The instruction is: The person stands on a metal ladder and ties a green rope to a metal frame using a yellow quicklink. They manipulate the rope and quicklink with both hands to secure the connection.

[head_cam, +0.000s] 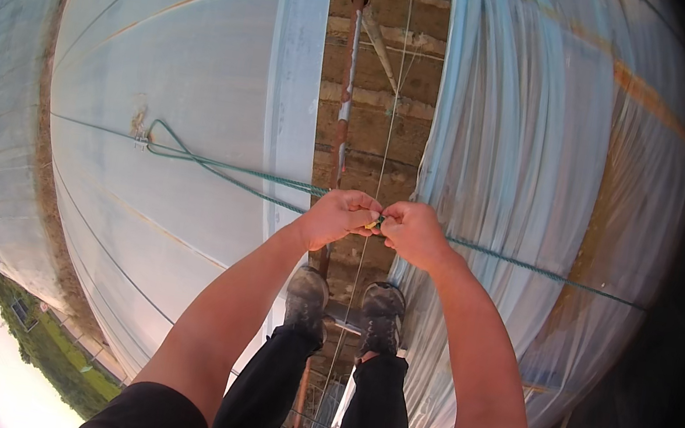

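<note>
My left hand [338, 219] and my right hand [414, 233] meet fingertip to fingertip over a gap in the plastic sheeting. Pinched between them is a green twisted rope [255, 172], along with a small yellow piece [372, 224] whose exact form the fingers hide. To the left, the rope runs in several strands, one bent into a loop, beside a small metal fitting [140, 142] on the sheet. From my right hand a single line of it stretches away over the gathered plastic sheet [513, 140].
Through the gap show a rusty metal pipe [346, 101], a thin wire [402, 50] and brown ground far below. My shoes [308, 295] stand near a crossbar [344, 316] there. Taut pale plastic sheeting [202, 87] curves down on the left, with another covered structure [8, 97] beyond.
</note>
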`<move>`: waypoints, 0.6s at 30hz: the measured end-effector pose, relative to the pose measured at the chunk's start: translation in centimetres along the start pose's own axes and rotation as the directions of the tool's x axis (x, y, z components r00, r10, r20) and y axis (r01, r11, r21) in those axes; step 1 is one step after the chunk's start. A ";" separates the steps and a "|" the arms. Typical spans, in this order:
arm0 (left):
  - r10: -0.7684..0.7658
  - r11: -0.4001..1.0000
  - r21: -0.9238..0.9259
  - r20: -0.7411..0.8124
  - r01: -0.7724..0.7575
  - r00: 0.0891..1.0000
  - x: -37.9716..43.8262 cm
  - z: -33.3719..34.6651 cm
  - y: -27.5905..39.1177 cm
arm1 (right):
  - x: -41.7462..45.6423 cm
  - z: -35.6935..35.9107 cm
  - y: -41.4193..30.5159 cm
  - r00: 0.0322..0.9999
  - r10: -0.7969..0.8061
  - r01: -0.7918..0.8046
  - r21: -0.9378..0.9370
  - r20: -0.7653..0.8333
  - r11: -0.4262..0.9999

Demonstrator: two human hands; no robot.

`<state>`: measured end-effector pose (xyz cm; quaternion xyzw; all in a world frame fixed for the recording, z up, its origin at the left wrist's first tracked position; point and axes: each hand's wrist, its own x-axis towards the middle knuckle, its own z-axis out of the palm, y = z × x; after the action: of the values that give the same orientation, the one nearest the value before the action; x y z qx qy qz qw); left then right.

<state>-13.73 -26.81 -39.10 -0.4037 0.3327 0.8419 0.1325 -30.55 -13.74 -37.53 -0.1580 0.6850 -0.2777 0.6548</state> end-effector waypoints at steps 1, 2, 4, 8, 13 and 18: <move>0.004 1.000 -0.002 0.022 -0.004 1.000 0.1 -0.6 -0.3 | -0.1 0.3 -0.4 1.000 0.013 -0.013 0.017 -0.015 1.000; 0.008 1.000 -0.003 0.044 -0.008 0.999 0.2 -0.9 -0.5 | -0.2 0.4 -0.6 0.999 0.026 -0.025 0.035 -0.030 0.999; 0.019 0.999 0.027 0.041 -0.020 0.999 0.3 -0.4 -0.5 | 0.1 0.4 0.0 0.998 0.054 -0.051 0.076 -0.040 0.996; 0.005 0.979 0.206 0.008 -0.006 1.000 0.7 -0.3 -1.2 | 0.1 0.5 -0.2 0.992 0.115 -0.109 0.102 -0.045 0.989; 0.077 0.988 0.130 0.031 -0.080 0.997 0.5 0.2 -0.9 | 1.4 0.2 1.3 0.988 0.142 -0.124 0.251 -0.056 0.960; 0.089 0.946 0.310 0.040 -0.097 0.995 1.0 0.5 -1.2 | 0.9 1.2 2.0 0.981 0.137 -0.093 0.281 -0.139 0.955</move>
<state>-14.03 -25.65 -40.18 -0.3508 0.4785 0.7891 0.1591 -29.13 -12.90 -39.46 -0.0038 0.6977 -0.3423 0.6293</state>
